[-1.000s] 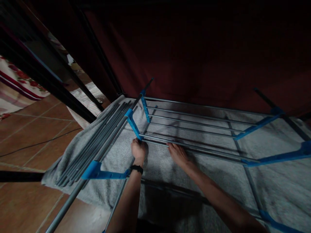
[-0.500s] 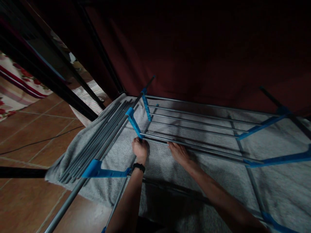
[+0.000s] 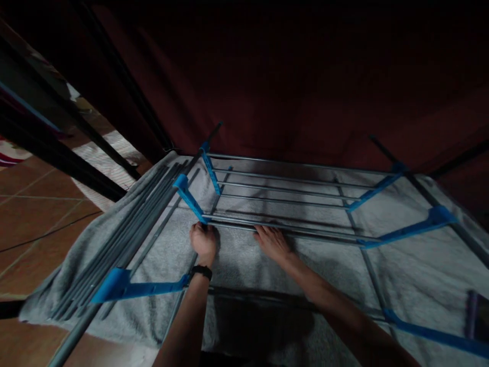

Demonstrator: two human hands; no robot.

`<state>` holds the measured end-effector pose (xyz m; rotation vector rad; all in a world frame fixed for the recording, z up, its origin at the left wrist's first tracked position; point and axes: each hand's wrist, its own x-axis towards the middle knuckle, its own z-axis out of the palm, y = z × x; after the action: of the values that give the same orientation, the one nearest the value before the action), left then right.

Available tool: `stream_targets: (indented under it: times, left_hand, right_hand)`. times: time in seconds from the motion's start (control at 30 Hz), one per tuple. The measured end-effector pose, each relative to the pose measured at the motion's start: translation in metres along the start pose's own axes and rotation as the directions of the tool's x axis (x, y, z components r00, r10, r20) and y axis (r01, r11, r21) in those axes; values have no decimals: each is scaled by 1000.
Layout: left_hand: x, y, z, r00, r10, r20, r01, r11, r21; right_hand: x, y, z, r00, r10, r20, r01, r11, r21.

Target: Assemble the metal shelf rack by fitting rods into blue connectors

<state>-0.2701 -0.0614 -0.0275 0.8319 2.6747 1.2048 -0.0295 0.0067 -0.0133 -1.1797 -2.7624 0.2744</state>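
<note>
A gray blanket [image 3: 237, 260] is spread before a dark red curtain [image 3: 275, 112], in dim light. On it lies the metal tube frame [image 3: 282, 190], joined by blue brackets; the middle left bracket [image 3: 191, 202] serves as landmark here. From its foot, the front rods [image 3: 324, 234] run rightward, close together, to the middle right bracket [image 3: 412, 229].

The left hand [image 3: 203, 243] is closed about the foot of the middle left bracket, though its fingers hide the joint. The right hand [image 3: 272, 242], to the right of that bracket, lays its fingertips on the front rods; whether it grips or only rests cannot be told.

Good handling here probably means letting the left hand brace the bracket squarely while the right steers the rods in line with their sockets. Any push is best kept straight along the rod, since a sideways force could twist the bracket. The soft blanket may give underneath, so a check at the opposite end seems wise after any pressure.

Farther out, the far left bracket [image 3: 210, 168] stands behind the landmark, the near left bracket [image 3: 145, 289] lies in front of it, and loose tubes [image 3: 118, 239] lie side by side to its left.
</note>
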Motion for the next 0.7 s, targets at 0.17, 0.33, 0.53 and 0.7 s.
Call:
stream_targets:
  times: [0.17,0.33,0.53,0.7]
  left_hand:
    - [3,0,1,1000,0,10,-1,985,174]
    - [4,2,3,1000,-19,4,17,959,284]
    - [5,0,6,999,-45,-6,45,949,312]
    - [5,0,7,999,-51,4,47,945,325]
  right_hand:
    - [2,7,-1,999,-1,47,2,1000,-16]
    - [4,8,-1,998,-7,67,9,1000,-19]
    - [4,8,-3,996,1,87,-4,999,32]
    - [5,8,-7,993,15,114,-21,999,50]
